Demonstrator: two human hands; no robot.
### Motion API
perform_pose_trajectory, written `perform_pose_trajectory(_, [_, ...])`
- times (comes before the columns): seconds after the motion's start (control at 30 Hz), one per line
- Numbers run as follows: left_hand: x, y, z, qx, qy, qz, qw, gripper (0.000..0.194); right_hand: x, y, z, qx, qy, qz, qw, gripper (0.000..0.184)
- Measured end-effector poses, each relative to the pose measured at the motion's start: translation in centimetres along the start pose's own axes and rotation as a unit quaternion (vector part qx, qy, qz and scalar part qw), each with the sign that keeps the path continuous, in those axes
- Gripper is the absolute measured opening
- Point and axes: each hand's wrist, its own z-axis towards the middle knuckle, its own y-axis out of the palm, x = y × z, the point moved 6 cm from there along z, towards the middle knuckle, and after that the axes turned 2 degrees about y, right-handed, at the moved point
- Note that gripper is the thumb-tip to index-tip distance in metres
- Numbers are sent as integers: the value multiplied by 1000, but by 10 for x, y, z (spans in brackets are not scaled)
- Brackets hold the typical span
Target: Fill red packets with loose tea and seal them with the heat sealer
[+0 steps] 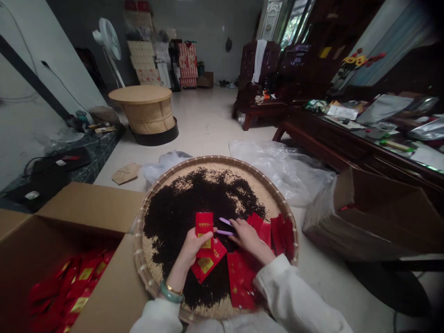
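A round woven tray lies in front of me with a heap of dark loose tea leaves on it. My left hand is closed on a small red packet, held upright over the leaves, with more red packets under it. My right hand is beside it, fingers stretched toward the packet's mouth, with long purple nails. A row of red packets stands at the tray's right rim. Another red packet lies flat under my right wrist.
An open cardboard box at my left holds several red packets. Another cardboard box lies at the right. Clear plastic bags lie behind the tray. A round wooden table and a fan stand farther back.
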Motion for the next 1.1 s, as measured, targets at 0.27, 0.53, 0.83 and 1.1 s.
perform_pose_trajectory(0.27, [1, -6, 3, 27, 33, 62, 997, 54, 9, -49, 4, 56, -83, 259, 961, 51])
perform_pose_trajectory(0.53, [6, 2, 2, -27, 119, 218, 968, 35, -31, -79, -7, -7, -163, 287, 944, 57])
perform_pose_trajectory(0.83, [-5, 7, -1, -60, 60, 216, 973, 33, -60, -85, 4, -49, -175, 255, 950, 40])
perform_pose_trajectory(1.1, [-9, 13, -8, -85, 10, 149, 985, 58, -55, -77, 4, -50, -160, 253, 953, 40])
